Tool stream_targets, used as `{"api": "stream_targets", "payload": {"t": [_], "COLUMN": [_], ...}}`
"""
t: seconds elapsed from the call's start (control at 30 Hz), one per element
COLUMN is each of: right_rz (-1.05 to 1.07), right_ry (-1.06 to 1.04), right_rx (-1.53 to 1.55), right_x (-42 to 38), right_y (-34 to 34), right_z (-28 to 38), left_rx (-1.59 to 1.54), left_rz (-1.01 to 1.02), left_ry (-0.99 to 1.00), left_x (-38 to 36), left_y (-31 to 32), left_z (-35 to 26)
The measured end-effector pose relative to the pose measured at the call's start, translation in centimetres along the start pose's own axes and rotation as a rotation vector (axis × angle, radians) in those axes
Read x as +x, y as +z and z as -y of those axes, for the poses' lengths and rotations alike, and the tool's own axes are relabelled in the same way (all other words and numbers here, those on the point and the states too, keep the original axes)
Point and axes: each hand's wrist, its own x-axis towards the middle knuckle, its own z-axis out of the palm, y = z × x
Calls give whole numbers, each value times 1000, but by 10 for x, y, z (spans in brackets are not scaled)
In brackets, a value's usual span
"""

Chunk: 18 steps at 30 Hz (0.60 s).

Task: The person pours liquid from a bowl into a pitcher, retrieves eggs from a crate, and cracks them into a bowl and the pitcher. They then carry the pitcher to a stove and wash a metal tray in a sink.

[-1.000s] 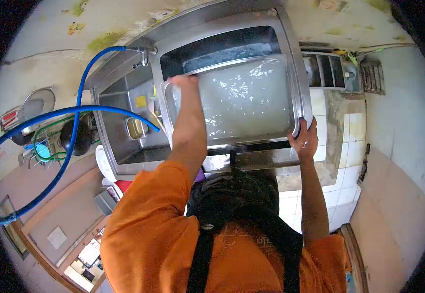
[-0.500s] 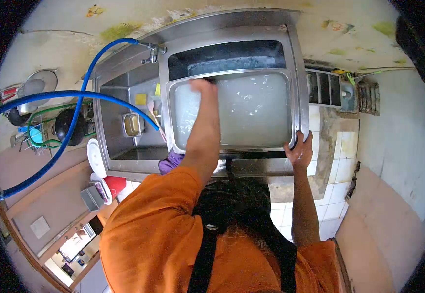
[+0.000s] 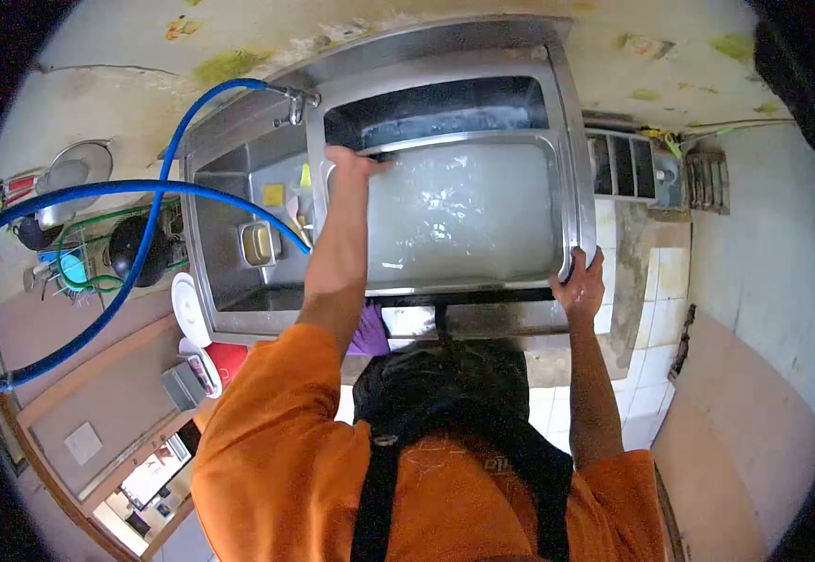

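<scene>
A large steel tray (image 3: pixel 566 192) full of cloudy, rippling water rests over the right basin of a steel double sink (image 3: pixel 223 201). My left hand (image 3: pixel 348 162) grips the tray's far left corner, with the arm stretched along its left side. My right hand (image 3: pixel 580 280) holds the tray's near right corner at the rim. I wear an orange shirt and black apron straps.
A blue hose (image 3: pixel 145 190) runs from the faucet (image 3: pixel 295 97) across the left basin, where a small steel container (image 3: pixel 258 244) sits. A white plate (image 3: pixel 187 309), a red object (image 3: pixel 230 360) and a purple cloth (image 3: pixel 370 330) lie by the sink's front. Pots and a rack stand at left.
My left hand has slid left along the tray's far rim to its corner. The water ripples more. My right hand has stayed on the near right corner.
</scene>
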Motion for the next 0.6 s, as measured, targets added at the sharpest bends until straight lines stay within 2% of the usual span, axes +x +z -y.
{"api": "stream_targets", "payload": {"t": [0.03,0.07,0.1,0.13,0.17,0.23,0.3,0.37,0.4,0.43,0.47,0.5,0.53,0.57,0.6], "right_rz": [-13,-11,-2,-19,-18,-45,-50,21,14,-81,-177,-124,-182,-234,-102], "right_ry": [-5,6,12,1,-15,-9,11,68,74,-47,-157,-131,-282,-434,-536], "right_rx": [1,14,23,17,8,30,4,55,55,24,-13,98,90,80,89], "right_x": [4,3,0,0,-1,-1,-2,-2,-1,-1,-3,-5,-8,-12,-17], "right_y": [0,1,1,3,4,3,1,-5,-2,2,2,-6,-11,-12,-1], "right_z": [0,2,2,0,1,1,4,8,7,4,-1,2,1,0,0], "left_rx": [-62,69,198,204,124,151,209,283,267,256,510,758,1059,1196,1429], "left_rz": [123,-143,-90,-97,-55,73,16,-38,-2,39,193,362,274,421,511], "left_ry": [-49,-23,-18,-93,-132,-251,-273,-296,-266,-242,-193,-138,-20,170,356], "left_x": [6,-15,-7,27,0,48,85,76,56,28,0,-30,-74,-68,-102], "left_y": [8,39,44,34,68,68,60,62,56,51,40,28,25,-19,-38], "left_z": [14,35,60,86,105,150,175,171,162,152,140,128,116,121,104]}}
